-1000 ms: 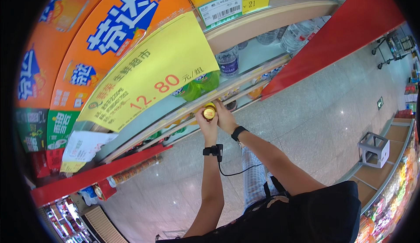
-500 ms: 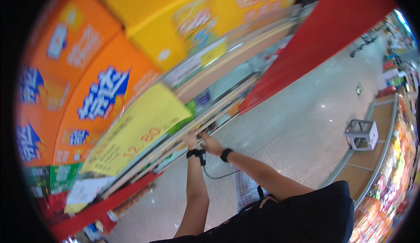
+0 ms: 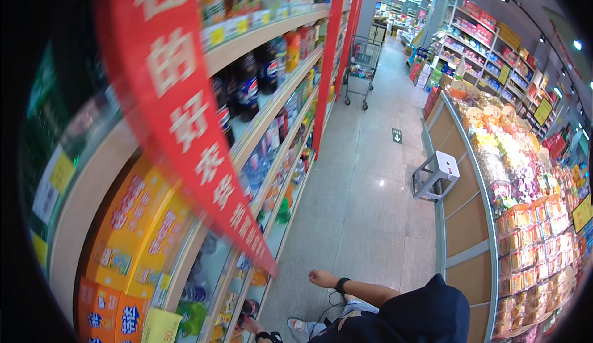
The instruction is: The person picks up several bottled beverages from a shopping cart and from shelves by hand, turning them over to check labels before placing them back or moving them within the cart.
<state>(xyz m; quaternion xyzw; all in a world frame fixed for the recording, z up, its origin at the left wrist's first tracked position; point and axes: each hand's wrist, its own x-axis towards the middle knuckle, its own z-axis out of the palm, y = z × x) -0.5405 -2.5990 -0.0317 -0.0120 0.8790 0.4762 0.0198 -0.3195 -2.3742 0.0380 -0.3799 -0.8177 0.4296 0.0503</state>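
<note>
At the bottom of the view, my left hand (image 3: 252, 326) reaches to a low shelf on the left. Its fingers are closed at a dark bottle (image 3: 249, 308) with a bit of red on it; part of the grip is hidden. My right hand (image 3: 322, 278) hangs over the aisle floor, apart from the shelf, with its fingers curled in and nothing visible in them. Both wrists carry black bands. Close to my left hand, green bottles (image 3: 193, 318) and a yellow price card (image 3: 162, 327) show on the shelving.
A long red banner (image 3: 185, 105) hangs slantwise before the shelves. Dark cola bottles (image 3: 247, 87) fill a higher shelf; orange and yellow cartons (image 3: 123, 219) stand at lower left. Across the aisle are a white stool (image 3: 437, 173) and a snack counter (image 3: 460, 219). A shopping cart (image 3: 361, 65) stands farther off.
My view has swung up and back, showing more aisle and shelving. My right hand has come away from the shelf and my left hand; my left hand stays low at the shelf.
</note>
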